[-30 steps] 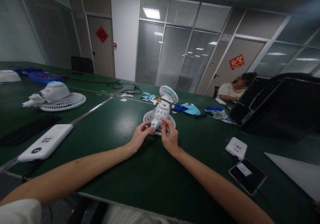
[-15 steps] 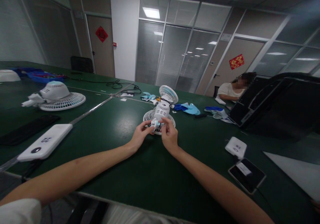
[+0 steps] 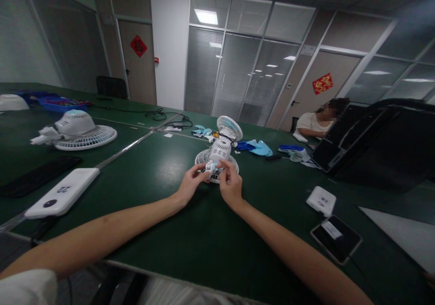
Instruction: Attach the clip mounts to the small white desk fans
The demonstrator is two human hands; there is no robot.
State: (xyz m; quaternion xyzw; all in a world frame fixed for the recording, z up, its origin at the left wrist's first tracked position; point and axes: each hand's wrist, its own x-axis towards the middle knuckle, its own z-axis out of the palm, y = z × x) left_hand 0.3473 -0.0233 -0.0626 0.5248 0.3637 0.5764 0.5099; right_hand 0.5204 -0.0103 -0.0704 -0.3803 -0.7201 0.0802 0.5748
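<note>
A small white fan point(image 3: 220, 151) lies with its round grille down on the green table, its vented motor housing upward. At its near end is a white bracket point(image 3: 210, 165) with a small light-blue knob on it. My left hand point(image 3: 190, 183) is closed, with thumb and fingers gripping this bracket from the left. From the right, my right hand point(image 3: 231, 185) has its fingers pinched at the light-blue knob, partly covering it. Just behind stands another white fan point(image 3: 229, 127) with a tilted round grille.
To the left lie another fan point(image 3: 84, 133), a white power bank point(image 3: 64, 191) and a dark slab point(image 3: 39, 176). Light-blue fan blades point(image 3: 260, 147) lie behind. At right are a white device point(image 3: 321, 200), a phone point(image 3: 336, 238) and a big black case point(image 3: 377, 142), near a seated person point(image 3: 317, 121).
Very little differs. Both hands stay at the fan's bracket, with only a tiny shift of the right fingers about the knob.
</note>
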